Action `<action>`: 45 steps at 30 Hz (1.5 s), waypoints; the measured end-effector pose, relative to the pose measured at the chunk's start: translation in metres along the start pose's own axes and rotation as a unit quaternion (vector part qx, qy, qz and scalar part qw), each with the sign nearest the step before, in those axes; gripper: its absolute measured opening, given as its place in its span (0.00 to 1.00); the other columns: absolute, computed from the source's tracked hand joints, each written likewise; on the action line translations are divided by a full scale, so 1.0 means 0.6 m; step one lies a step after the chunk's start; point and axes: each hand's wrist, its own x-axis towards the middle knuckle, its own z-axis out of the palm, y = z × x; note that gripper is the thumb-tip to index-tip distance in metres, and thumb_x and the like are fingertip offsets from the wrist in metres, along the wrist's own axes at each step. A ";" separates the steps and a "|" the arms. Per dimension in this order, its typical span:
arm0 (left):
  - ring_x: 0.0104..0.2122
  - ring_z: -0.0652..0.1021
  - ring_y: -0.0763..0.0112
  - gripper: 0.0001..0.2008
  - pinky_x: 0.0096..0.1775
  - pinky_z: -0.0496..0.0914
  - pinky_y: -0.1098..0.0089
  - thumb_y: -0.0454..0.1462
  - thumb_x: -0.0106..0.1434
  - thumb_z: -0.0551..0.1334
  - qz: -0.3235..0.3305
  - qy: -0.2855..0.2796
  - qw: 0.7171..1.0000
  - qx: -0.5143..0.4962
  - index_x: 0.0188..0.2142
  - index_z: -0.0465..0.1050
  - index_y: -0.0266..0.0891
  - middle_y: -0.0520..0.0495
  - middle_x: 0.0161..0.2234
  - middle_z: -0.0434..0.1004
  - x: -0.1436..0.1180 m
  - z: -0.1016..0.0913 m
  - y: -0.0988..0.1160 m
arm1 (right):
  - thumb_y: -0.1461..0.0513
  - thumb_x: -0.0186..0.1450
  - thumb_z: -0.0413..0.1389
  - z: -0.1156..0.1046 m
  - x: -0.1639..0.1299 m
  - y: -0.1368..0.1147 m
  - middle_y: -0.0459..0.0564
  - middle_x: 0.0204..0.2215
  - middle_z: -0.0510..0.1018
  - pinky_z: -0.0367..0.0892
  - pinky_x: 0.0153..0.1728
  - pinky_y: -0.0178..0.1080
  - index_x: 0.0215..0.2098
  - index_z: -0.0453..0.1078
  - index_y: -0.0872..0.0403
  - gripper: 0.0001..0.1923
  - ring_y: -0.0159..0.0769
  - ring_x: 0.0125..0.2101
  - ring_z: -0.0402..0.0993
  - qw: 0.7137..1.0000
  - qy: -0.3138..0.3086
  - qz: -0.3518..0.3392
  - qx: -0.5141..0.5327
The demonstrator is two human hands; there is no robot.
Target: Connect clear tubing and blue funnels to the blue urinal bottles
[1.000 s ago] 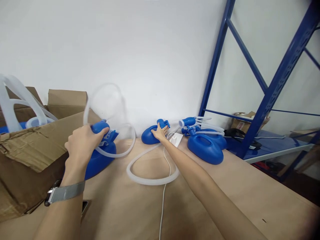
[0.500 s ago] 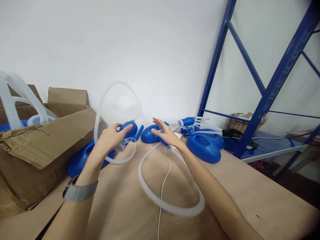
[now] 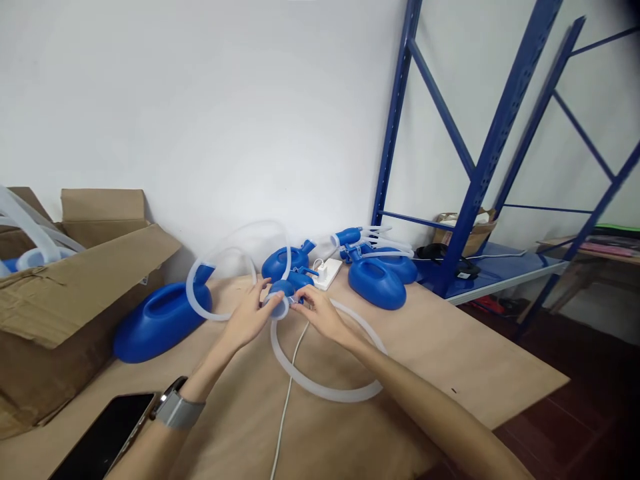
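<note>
The left hand grips a blue cap from its left side, thumb along the pale, see-through ring at the cap's near end and fingers bent around behind. The right hand meets the same cap from the other side, its thumb and fingers pinching at the edge near a small clear part; which part exactly lies between the fingertips is too small to tell. The cap is held over the middle of the brown table, ring turned toward the wearer. Just behind it, near the wall, rests a blue bottle. A pale hose curves in a wide loop across the tabletop in front of the right hand, crossing a thin white cable. Another hose loops to the left, passing in front of the neck of a larger-looking blue bottle that lies beside an open cardboard box. More hoses stick up inside that box. To the right of the hands, a white power strip holds a plug, and beyond it two more blue bottles lie close together. A phone lies at the lower left, near the watch on the left wrist. A blue metal rack stands past the table's right end.
</note>
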 end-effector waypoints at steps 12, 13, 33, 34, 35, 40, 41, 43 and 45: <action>0.27 0.77 0.56 0.20 0.31 0.57 0.65 0.54 0.66 0.57 -0.038 0.008 0.988 0.153 0.26 0.67 0.43 0.43 0.24 0.78 -0.087 0.036 -0.121 | 0.54 0.64 0.67 0.039 -0.052 0.036 0.52 0.42 0.80 0.69 0.54 0.47 0.27 0.70 0.52 0.16 0.45 0.49 0.78 0.989 -0.110 0.008 0.103; 0.28 0.78 0.56 0.19 0.31 0.55 0.65 0.53 0.66 0.58 -0.035 0.009 0.985 0.167 0.26 0.68 0.43 0.41 0.26 0.80 -0.086 0.037 -0.124 | 0.53 0.64 0.68 0.038 -0.054 0.036 0.52 0.43 0.80 0.68 0.56 0.48 0.26 0.70 0.53 0.16 0.45 0.51 0.77 0.986 -0.120 0.010 0.113; 0.20 0.66 0.70 0.28 0.29 0.53 0.67 0.60 0.59 0.62 0.019 0.053 0.993 0.106 0.18 0.61 0.43 0.50 0.17 0.67 -0.111 0.057 -0.136 | 0.45 0.72 0.55 0.014 -0.070 0.024 0.57 0.61 0.66 0.64 0.62 0.47 0.35 0.77 0.54 0.22 0.44 0.65 0.63 0.940 -0.312 0.073 0.120; 0.20 0.66 0.70 0.28 0.29 0.53 0.67 0.61 0.58 0.63 0.011 0.050 0.994 0.099 0.19 0.61 0.43 0.51 0.17 0.66 -0.111 0.057 -0.134 | 0.44 0.72 0.55 0.013 -0.069 0.027 0.57 0.62 0.65 0.65 0.62 0.47 0.37 0.78 0.53 0.23 0.45 0.66 0.62 0.933 -0.329 0.083 0.122; 0.20 0.65 0.70 0.28 0.28 0.53 0.68 0.61 0.57 0.65 0.001 0.046 0.995 0.091 0.19 0.61 0.43 0.52 0.17 0.65 -0.111 0.057 -0.133 | 0.43 0.71 0.55 0.012 -0.068 0.030 0.57 0.62 0.64 0.65 0.62 0.48 0.39 0.79 0.53 0.23 0.46 0.67 0.60 0.927 -0.343 0.089 0.122; 0.26 0.76 0.64 0.31 0.30 0.66 0.69 0.60 0.47 0.73 -0.081 0.024 0.996 -0.034 0.40 0.71 0.42 0.53 0.24 0.74 -0.097 0.044 -0.131 | 0.42 0.71 0.56 0.007 -0.067 0.023 0.55 0.64 0.64 0.61 0.65 0.47 0.35 0.79 0.53 0.24 0.45 0.68 0.60 0.922 -0.361 0.079 0.116; 0.29 0.79 0.60 0.39 0.32 0.70 0.67 0.61 0.48 0.72 -0.118 0.015 0.988 -0.100 0.51 0.68 0.42 0.52 0.27 0.78 -0.095 0.039 -0.131 | 0.43 0.71 0.56 0.006 -0.069 0.018 0.55 0.64 0.64 0.61 0.66 0.47 0.35 0.79 0.53 0.23 0.45 0.68 0.60 0.923 -0.359 0.077 0.113; 0.34 0.83 0.56 0.49 0.36 0.76 0.61 0.65 0.55 0.64 -0.200 -0.012 0.952 -0.233 0.67 0.53 0.43 0.47 0.33 0.82 -0.092 0.029 -0.127 | 0.46 0.73 0.55 0.008 -0.073 0.009 0.55 0.64 0.65 0.61 0.67 0.46 0.35 0.78 0.53 0.22 0.45 0.69 0.60 0.925 -0.361 0.069 0.097; 0.38 0.84 0.54 0.49 0.38 0.78 0.59 0.65 0.61 0.59 -0.265 -0.026 0.916 -0.299 0.71 0.44 0.46 0.42 0.39 0.84 -0.094 0.022 -0.117 | 0.49 0.74 0.55 0.015 -0.078 0.003 0.55 0.63 0.66 0.59 0.68 0.46 0.34 0.78 0.53 0.19 0.44 0.70 0.58 0.928 -0.362 0.043 0.075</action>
